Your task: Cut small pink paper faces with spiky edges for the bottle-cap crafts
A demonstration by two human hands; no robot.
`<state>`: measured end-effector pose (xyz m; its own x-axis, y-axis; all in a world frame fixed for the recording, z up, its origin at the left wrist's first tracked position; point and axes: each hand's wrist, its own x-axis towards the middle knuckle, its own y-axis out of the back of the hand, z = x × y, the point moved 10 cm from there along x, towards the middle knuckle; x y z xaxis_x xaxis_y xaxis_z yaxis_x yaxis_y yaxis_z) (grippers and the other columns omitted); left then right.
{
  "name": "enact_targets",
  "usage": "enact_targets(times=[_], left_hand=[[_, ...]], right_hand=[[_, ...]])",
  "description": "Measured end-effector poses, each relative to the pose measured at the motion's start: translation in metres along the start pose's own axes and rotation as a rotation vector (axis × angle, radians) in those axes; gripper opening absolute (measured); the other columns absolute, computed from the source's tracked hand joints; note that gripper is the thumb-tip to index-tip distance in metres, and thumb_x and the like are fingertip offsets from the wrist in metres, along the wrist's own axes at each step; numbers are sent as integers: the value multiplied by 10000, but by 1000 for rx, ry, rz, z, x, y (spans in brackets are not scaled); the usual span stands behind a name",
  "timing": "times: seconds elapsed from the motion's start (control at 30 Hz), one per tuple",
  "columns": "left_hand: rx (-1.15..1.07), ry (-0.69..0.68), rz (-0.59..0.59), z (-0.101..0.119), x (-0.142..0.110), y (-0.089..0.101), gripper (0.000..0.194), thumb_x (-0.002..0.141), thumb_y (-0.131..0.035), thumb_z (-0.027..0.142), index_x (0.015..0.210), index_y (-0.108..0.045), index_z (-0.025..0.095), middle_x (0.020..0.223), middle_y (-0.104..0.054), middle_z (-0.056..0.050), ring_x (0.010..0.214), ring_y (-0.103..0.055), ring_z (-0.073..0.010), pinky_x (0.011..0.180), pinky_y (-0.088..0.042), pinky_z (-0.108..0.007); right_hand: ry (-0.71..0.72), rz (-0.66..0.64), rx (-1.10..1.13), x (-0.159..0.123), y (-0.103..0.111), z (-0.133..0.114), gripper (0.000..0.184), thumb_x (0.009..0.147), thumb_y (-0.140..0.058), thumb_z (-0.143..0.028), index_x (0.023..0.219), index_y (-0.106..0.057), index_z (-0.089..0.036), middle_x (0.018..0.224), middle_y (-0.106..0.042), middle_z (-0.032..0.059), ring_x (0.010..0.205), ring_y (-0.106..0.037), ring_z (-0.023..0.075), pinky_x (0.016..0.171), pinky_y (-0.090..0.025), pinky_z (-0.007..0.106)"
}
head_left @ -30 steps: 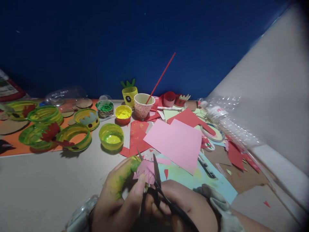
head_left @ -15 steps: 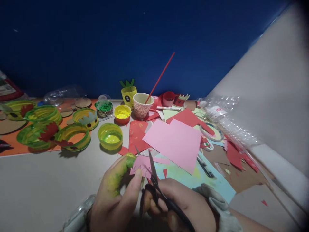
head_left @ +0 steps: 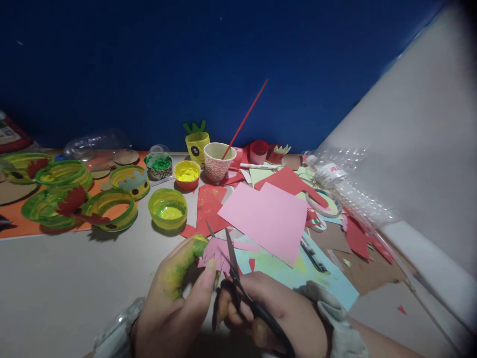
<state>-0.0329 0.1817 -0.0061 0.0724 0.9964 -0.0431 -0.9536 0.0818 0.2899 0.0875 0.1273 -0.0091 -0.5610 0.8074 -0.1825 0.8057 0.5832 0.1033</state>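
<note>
Between the thumb and forefinger of my left hand (head_left: 173,293) is a small piece of pink paper (head_left: 216,252) with zigzag lines drawn on it. Green and yellow paint stains those fingers. My right hand (head_left: 276,308) grips black-handled scissors (head_left: 234,266), fingers through the loops. The blades are parted, pointing up and away, with the pink piece between or just beside them; exactly where they meet it I cannot tell. Beyond the hands lie larger pink sheets (head_left: 266,219) and a narrow pink strip (head_left: 246,246).
Green-yellow painted rings (head_left: 112,211) stand at the left on orange paper. Paint pots (head_left: 187,174) and a paper cup (head_left: 219,161) with a red stick are behind. A light-blue sheet (head_left: 328,283), a cutter knife (head_left: 313,254), red scraps and bubble wrap (head_left: 357,184) lie right.
The whole view has shifted slightly, so things sit a little further left. Both hands keep hold of the pink paper and the scissors, whose blades remain parted.
</note>
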Motion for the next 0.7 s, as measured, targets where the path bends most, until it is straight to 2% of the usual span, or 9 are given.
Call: enact_targets(times=[0.17,0.27,0.5,0.6,0.7], left_hand=[[39,7,71,-3,-8,-1,275,781,-613,321,1044,-678,273,1091,-704,-55,1040,-668,-276,911,-569,-404],[32,-4,67,-3,-9,-3,252,787,-608,341,1018,-684,275,1079,-709,-52,1027,-672,-273,893,-576,-385],[19,-20,28,-4,-2,1,254,757,-654,379,978,-700,263,1050,-719,-53,985,-690,-273,847,-596,-351],[33,1,3,-7,-2,-2,306,740,-679,375,1022,-696,259,1044,-721,-54,976,-690,-275,838,-598,-355],[50,26,39,-11,-7,-5,343,765,-643,360,1093,-675,264,1117,-696,-58,1020,-672,-277,878,-583,-377]], right_hand=[[-1,7,-4,-1,1,-1,711,764,-449,-830,832,-613,-141,710,-508,-9,597,-426,113,536,-371,225],[3,14,-15,-2,3,-2,734,767,-441,-831,867,-640,-131,729,-528,1,612,-439,116,562,-380,231],[-39,30,33,-2,3,-1,721,747,-475,-829,795,-642,-130,704,-504,-7,619,-432,119,589,-401,232],[-21,44,26,-2,3,-3,716,758,-470,-823,774,-643,-129,692,-505,-7,605,-430,117,581,-395,232],[-4,45,11,-1,4,-5,708,760,-468,-822,748,-638,-134,692,-517,-3,604,-441,121,571,-390,232]])
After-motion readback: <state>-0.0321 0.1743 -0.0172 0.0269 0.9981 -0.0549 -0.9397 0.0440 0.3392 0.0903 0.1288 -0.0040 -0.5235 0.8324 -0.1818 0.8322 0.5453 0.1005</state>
